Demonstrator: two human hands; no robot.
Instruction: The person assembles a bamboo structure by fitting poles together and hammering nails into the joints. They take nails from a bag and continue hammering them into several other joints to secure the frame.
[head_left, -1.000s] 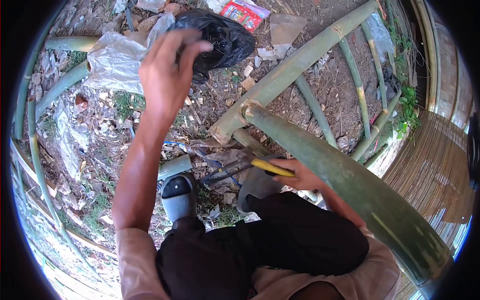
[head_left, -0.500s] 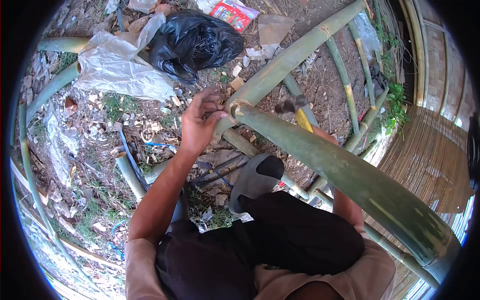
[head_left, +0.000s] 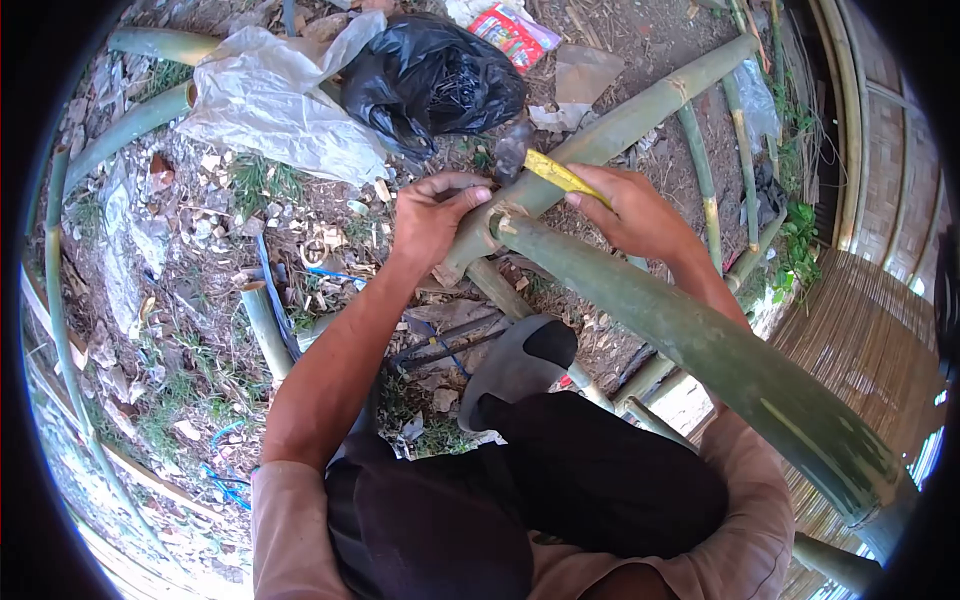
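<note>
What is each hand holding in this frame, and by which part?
The right hand grips a hammer by its yellow handle. The left hand pinches something too small to identify at the bamboo joint.

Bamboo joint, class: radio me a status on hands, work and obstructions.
Left hand pinching at the bamboo joint. Right hand gripping the yellow-handled hammer, head blurred. Nothing between hammer and joint.

The left hand reaches toward twelve o'clock on an extended arm, fingers curled in a pinch. The right hand, at one o'clock, is clenched in a grip.
</note>
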